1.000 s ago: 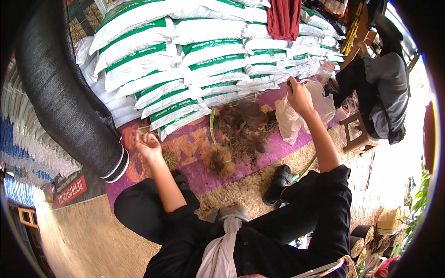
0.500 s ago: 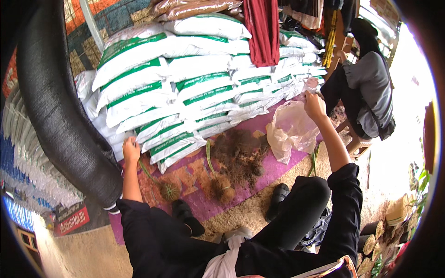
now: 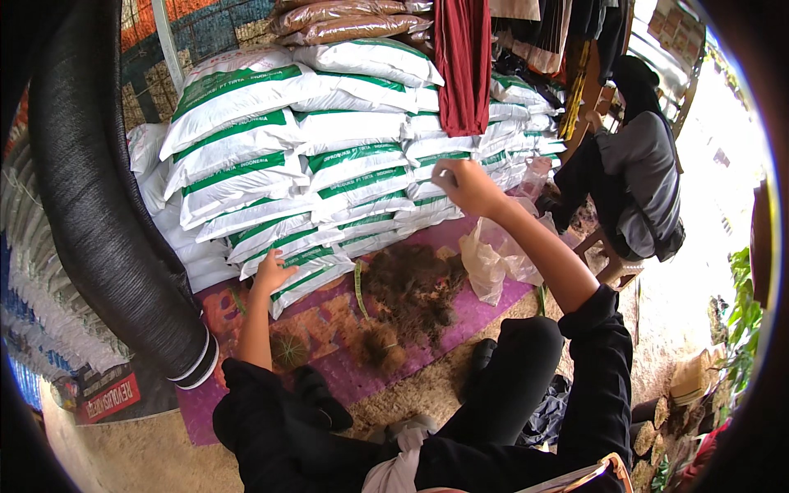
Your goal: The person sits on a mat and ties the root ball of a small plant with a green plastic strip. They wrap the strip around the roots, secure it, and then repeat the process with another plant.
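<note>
My left hand (image 3: 272, 273) is open, fingers spread, in front of the lower white sacks (image 3: 304, 275). Raised before the stack, my right hand (image 3: 470, 189) has its fingers curled together; whatever they may pinch is too small to see. On the purple mat (image 3: 329, 316) below lies a heap of dark brown fibre (image 3: 415, 287). Nearer to me sit a round brown fibre ball (image 3: 378, 348) and a second ball with thin green leaves (image 3: 288, 350). A long green leaf (image 3: 360, 289) stands up by the heap. Beside my right forearm lies a crumpled clear plastic bag (image 3: 493, 263).
White sacks with green bands are piled along the back. A thick black roll (image 3: 107, 197) leans at the left. Dark red cloth (image 3: 462, 66) hangs over the pile. At the right another person (image 3: 641, 164) sits on a low stool. My shoes and knees border the mat.
My right hand has swung left and inward, away from the plastic bag. My left hand has moved right and slightly down, and its fingers have spread. The view has shifted slightly.
</note>
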Motion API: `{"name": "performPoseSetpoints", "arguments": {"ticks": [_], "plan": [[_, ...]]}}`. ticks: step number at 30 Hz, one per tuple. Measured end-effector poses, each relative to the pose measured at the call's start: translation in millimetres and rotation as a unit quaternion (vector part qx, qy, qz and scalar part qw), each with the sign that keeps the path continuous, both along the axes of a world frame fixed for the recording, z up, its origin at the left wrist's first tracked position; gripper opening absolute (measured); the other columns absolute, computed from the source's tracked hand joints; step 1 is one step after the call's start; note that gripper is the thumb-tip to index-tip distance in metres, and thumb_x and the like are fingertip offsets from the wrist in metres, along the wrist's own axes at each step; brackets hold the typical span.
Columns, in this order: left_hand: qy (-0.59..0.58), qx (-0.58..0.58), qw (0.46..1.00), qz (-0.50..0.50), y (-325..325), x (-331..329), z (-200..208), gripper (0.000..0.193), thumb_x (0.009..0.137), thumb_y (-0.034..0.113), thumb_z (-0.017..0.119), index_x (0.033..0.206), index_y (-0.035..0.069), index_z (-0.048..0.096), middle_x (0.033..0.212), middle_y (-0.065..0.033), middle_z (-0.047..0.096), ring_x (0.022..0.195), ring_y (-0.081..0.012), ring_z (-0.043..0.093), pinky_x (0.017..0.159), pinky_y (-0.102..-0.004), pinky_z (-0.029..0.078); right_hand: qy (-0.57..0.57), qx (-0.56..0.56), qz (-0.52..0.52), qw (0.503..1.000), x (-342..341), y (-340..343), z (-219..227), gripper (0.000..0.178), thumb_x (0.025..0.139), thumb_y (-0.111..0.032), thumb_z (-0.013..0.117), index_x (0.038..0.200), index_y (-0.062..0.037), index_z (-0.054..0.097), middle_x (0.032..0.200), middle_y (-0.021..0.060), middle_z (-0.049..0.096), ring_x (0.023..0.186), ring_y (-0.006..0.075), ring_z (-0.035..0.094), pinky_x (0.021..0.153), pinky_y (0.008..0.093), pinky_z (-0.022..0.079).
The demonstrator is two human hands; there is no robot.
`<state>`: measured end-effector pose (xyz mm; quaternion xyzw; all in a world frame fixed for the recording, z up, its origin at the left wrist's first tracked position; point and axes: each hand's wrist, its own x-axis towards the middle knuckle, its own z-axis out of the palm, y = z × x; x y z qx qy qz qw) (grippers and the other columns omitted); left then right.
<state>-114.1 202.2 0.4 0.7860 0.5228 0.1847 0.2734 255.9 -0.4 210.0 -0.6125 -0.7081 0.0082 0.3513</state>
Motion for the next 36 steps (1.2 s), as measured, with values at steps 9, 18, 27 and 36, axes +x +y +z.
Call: {"name": "performPoseSetpoints", "arguments": {"ticks": [9,18,27,36], "plan": [[-0.02,-0.273,0.96,-0.049,-2.9,9.8,3.8,0.041,0.077,0.022,0.066,0.107,-0.002,0.051,0.092,-0.0129,0.064,0.075,-0.0168,0.062,0.063,-0.0309,0.048,0.037,-0.045,0.1,0.993,-48.4,17.7,15.5,0.01,0.077,-0.006,0.057,0.083,0.0008,0.06,0.059,0.0142,0.057,0.052,0.0217,0.055,0.054,0.0337,0.042],[-0.402,-0.013,0.882,-0.244,-79.3,97.2,109.1,0.035,0.085,0.017,0.06,0.116,0.003,0.048,0.118,-0.0073,0.05,0.099,-0.0138,0.054,0.082,-0.0284,0.046,0.041,-0.072,0.189,0.978,-118.0,32.9,20.4,0.011,0.077,-0.007,0.057,0.085,0.0007,0.06,0.063,0.0127,0.058,0.056,0.0183,0.053,0.055,0.0314,0.043],[-0.425,-0.033,0.855,-0.296,-103.0,94.9,142.3,0.02,0.087,0.015,0.056,0.093,-0.003,0.062,0.084,-0.0118,0.066,0.076,-0.0165,0.064,0.068,-0.0285,0.051,-0.023,-0.032,0.124,0.991,-98.5,19.8,40.8,0.01,0.078,-0.007,0.058,0.083,0.0015,0.058,0.056,0.0112,0.056,0.048,0.0147,0.05,0.049,0.031,0.039],[-0.323,0.106,0.928,-0.155,-73.7,37.1,130.5,0.02,0.088,0.011,0.051,0.094,-0.004,0.062,0.08,-0.009,0.066,0.07,-0.0129,0.061,0.061,-0.0255,0.048,-0.18,-0.025,-0.032,0.983,-66.0,-14.2,50.4,0.015,0.073,-0.006,0.051,0.084,-0.0035,0.061,0.077,0.0197,0.063,0.076,0.0358,0.061,0.07,0.043,0.048]]}}
